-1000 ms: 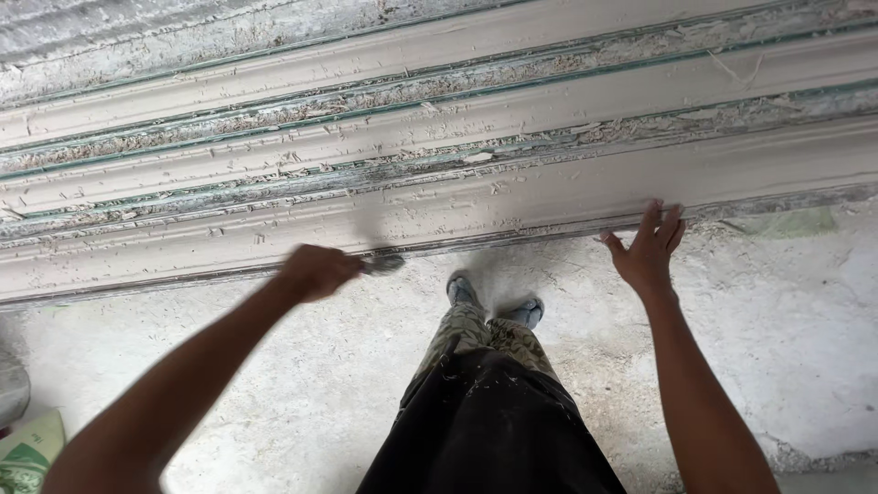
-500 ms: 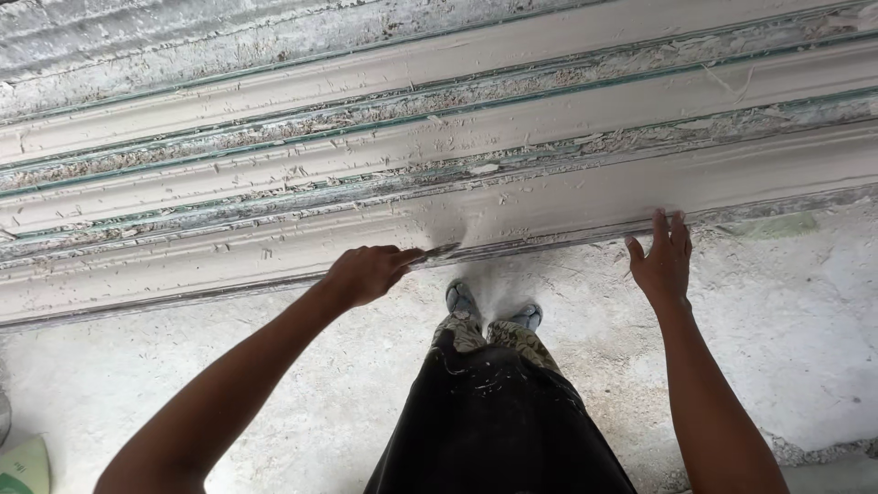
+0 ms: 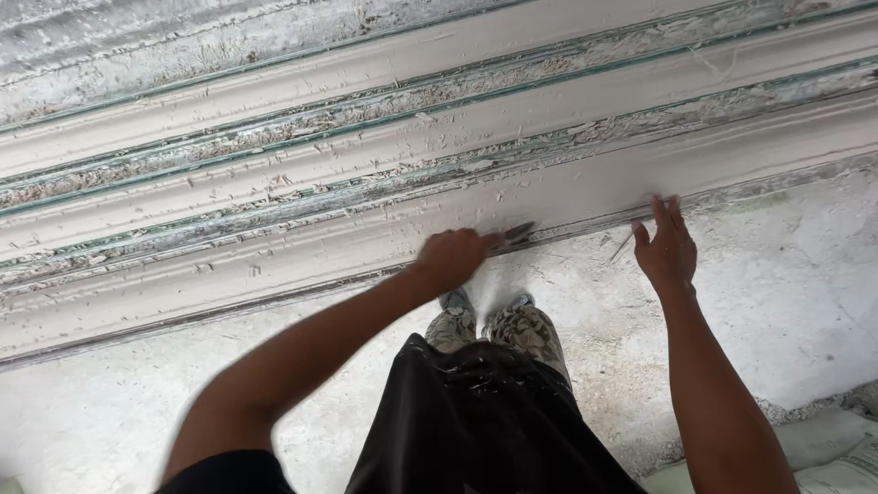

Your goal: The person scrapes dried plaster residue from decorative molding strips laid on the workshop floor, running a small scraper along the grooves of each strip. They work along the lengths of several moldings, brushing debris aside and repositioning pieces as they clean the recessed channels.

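Two hands work the long white ridged plaster moulding: left hand clenched on a small metal scraper, mid-scrape; right hand open, braced flat.

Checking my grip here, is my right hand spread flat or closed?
Spread flat: the right hand rests open against the moulding, fingers extended, holding nothing.

View: a single head camera, worn by the person.
Direction: it looked steeply down and forward, over the person's own legs to the floor.
Distance: it was close, at arm's reach of the long ridged moulding crossing the upper frame.
Shared: no second view existed.
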### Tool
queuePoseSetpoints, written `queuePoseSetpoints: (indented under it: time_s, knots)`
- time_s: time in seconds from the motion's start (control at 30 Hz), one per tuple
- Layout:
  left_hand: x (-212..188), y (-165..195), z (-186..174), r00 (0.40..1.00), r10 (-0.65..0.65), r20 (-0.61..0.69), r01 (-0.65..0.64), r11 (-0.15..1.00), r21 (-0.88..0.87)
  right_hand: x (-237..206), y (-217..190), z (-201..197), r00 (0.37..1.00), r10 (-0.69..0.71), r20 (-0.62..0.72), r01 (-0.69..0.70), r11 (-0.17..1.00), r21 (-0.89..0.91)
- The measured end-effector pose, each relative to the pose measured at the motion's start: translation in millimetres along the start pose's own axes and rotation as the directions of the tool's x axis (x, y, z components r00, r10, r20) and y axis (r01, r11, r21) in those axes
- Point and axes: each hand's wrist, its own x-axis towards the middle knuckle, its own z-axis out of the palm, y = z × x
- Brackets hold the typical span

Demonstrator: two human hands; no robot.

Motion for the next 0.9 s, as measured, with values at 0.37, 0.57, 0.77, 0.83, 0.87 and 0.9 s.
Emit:
queuePoseSetpoints:
  time_s: [0.37, 0.57, 0.77, 0.83, 0.87, 0.9]
  knots:
    - [-158.8, -100.6, -26.1, 0.948, 0.306, 0.093, -0.303, 0.765, 0.569, 1.8, 7.1, 25.8, 0.979, -0.132, -0.154, 0.123, 0.99, -0.067]
    - [-54.6, -35.2, 1.4, 0.917, 0.392, -0.071, -0.313, 0.819, 0.481, 4.4, -1.8, 4.9, 0.999, 0.042, -0.03, -0.044, 0.997, -0.07]
    - [-112.4, -72.8, -26.2, 0.916, 0.4, -0.033, -0.329, 0.795, 0.509, 8.0, -5.0, 1.1, 0.991, -0.075, -0.108, 0.076, 0.997, 0.006]
    - [-91.8, -49.1, -23.9, 0.97, 0.214, 0.118, -0.242, 0.916, 0.321, 8.7, -2.7, 0.3, 0.987, -0.109, -0.116, 0.117, 0.991, 0.071]
    - [-61.8, -24.9, -19.1, 0.952, 0.048, 0.302, -0.091, 0.987, 0.131, 9.7, -1.5, -2.3, 0.983, -0.128, -0.128, 0.141, 0.985, 0.1]
    - [-28.6, 2.1, -14.5, 0.974, 0.032, 0.225, -0.034, 0.999, 0.003, 10.6, 0.9, -6.9, 0.993, -0.083, -0.085, 0.095, 0.984, 0.148]
